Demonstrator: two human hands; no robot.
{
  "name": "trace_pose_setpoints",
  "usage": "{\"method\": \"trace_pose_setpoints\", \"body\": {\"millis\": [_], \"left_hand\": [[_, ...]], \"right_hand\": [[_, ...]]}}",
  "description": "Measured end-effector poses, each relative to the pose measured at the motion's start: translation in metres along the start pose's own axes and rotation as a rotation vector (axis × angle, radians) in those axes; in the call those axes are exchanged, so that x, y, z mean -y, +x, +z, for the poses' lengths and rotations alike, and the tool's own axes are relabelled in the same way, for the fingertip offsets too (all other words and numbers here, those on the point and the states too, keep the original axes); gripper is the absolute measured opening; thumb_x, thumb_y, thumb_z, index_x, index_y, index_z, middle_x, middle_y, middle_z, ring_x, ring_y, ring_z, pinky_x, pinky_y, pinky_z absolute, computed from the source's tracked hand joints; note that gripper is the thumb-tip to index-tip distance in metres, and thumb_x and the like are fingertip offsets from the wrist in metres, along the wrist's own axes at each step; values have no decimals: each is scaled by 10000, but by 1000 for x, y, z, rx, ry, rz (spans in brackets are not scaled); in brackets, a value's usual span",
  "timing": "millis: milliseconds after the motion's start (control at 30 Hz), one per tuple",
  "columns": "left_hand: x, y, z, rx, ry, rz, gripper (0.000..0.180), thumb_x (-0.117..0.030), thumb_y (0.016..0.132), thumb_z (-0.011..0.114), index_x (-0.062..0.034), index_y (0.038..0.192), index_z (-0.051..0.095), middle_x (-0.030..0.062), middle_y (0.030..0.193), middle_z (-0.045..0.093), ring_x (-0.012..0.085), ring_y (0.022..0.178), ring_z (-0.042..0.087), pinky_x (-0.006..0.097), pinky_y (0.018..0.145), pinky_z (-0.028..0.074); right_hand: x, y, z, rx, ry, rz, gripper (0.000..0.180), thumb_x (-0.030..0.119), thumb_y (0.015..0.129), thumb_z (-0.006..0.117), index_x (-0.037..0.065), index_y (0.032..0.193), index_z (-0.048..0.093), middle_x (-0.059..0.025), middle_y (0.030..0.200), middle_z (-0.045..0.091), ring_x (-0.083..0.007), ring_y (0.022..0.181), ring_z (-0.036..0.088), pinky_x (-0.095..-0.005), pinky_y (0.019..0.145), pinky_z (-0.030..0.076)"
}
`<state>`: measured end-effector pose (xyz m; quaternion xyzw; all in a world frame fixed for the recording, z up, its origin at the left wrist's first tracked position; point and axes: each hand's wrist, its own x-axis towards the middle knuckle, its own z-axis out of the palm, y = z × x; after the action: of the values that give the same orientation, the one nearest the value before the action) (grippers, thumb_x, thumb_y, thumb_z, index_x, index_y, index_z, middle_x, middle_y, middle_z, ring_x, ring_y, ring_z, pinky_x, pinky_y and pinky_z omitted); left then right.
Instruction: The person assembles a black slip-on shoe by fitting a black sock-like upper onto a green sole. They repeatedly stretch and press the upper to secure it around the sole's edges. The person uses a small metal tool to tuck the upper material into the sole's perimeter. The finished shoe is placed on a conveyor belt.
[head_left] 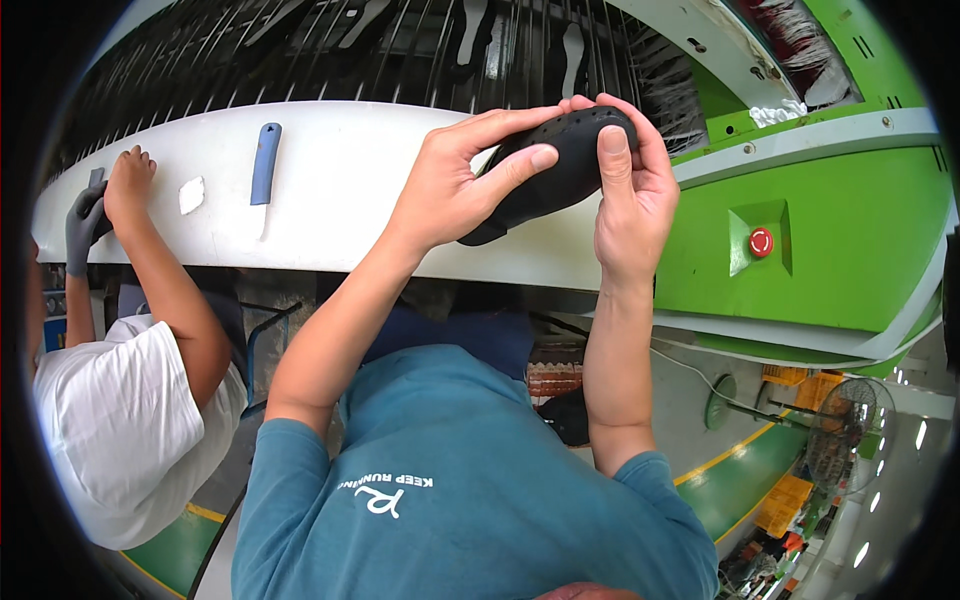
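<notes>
Both of my hands hold a black perforated shoe sole up over a white curved ledge. My left hand grips its lower left end, thumb laid across the face. My right hand wraps the upper right end, with the thumb pressed on the front and the fingers curled behind. The sole's bottom tip sticks out under my left palm.
A blue-handled knife and a white scrap lie on the ledge. A co-worker in a white shirt stands at left, one hand on the ledge beside a grey glove. A green machine body with a red button is at right; a rack of dark rods lies beyond.
</notes>
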<state>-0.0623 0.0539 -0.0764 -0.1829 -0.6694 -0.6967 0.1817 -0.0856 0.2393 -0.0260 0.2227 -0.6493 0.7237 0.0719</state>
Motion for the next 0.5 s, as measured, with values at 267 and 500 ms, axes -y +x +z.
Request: {"method": "trace_pose_setpoints", "body": {"millis": [267,500], "left_hand": [[27,2,23,-50,75,31,546,-260,1022,841,-56,1506,691,91,1214,765,198,1112,729,346,973,576],[31,1,25,-16,69,34,541,-301,1046,811,-67,1518,688,96,1201,762,203,1097,729,349,969,577]], "right_hand": [[-9,3,2,-156,-105,-16,426,274,1165,673,-60,1429,667,-167,1254,801,-150,1085,749,-296,997,600],[-11,-2,-7,-157,-111,-13,463,318,1182,633,-65,1441,657,-210,1269,786,-188,1107,757,-313,995,610]]}}
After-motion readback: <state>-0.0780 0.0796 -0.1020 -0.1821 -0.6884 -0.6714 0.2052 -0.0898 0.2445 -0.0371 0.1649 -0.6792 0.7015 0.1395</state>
